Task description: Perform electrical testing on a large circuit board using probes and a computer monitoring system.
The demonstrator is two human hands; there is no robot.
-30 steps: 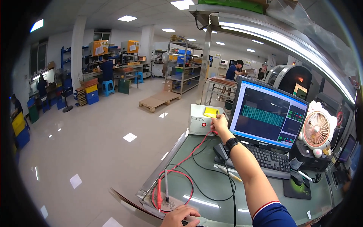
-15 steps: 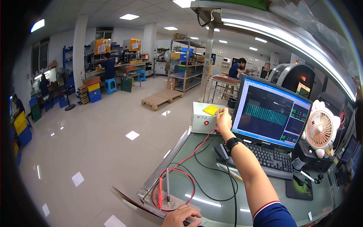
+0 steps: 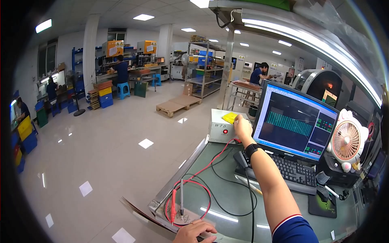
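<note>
My right hand (image 3: 243, 127) reaches over a white box (image 3: 219, 131) with a red light on its front. Its fingers pinch the edge of a crumpled yellow cloth-like piece (image 3: 229, 117) on top of the box. My left hand (image 3: 196, 231) rests at the table's near edge, fingers loosely bent and apart, holding nothing. Just beyond it lie a red test probe (image 3: 173, 206) and a grey test probe (image 3: 182, 198), their red and black leads looped on the glassy green table (image 3: 194, 162).
Right of the box stand a monitor (image 3: 298, 121), a black keyboard (image 3: 295, 172), a mouse on a mat (image 3: 323, 205) and a cat-shaped fan (image 3: 347, 139). A dark handheld device (image 3: 241, 160) with a cable stands beside my right forearm. Several people work farther off; cardboard-topped pallets (image 3: 177, 106) lie on the floor.
The view has shifted slightly, moving the scene a little right. The yellow piece looks more bunched at my right fingers. My left hand stays at the table edge.
</note>
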